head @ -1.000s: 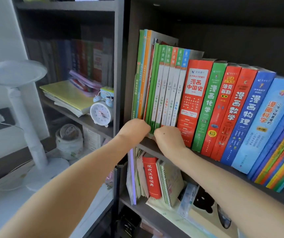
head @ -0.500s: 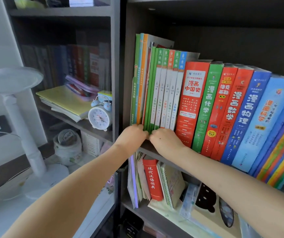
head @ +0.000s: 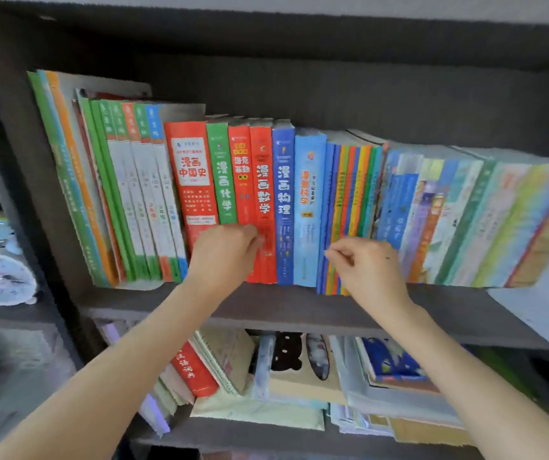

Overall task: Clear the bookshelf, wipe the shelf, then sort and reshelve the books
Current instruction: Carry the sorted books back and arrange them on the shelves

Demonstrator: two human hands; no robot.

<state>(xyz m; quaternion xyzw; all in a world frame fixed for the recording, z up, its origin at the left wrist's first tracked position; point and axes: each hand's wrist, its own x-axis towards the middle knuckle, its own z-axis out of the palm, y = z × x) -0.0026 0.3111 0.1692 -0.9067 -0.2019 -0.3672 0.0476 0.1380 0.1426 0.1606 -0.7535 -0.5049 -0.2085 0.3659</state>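
A full row of upright books stands on the dark shelf board (head: 299,310). From the left come green and white workbooks (head: 134,194), a wide red book (head: 192,174), a green one (head: 221,180), two red ones (head: 261,180), a blue one (head: 283,180), a light blue one (head: 308,180), thin rainbow-coloured spines (head: 352,187) and pale picture books (head: 482,220). My left hand (head: 226,257) lies against the lower spines of the green and red books, fingers curled onto a red spine. My right hand (head: 369,267) pinches at the leftmost thin blue spine.
The dark side panel (head: 34,194) closes the shelf on the left, with an alarm clock (head: 1,277) beyond it. The shelf below holds a red dictionary (head: 193,370), a spiral notebook (head: 230,360) and flat stacks of booklets (head: 392,386).
Both hands have left the green workbooks at the left end and moved right along the row. They are now apart, and the view has swung right.
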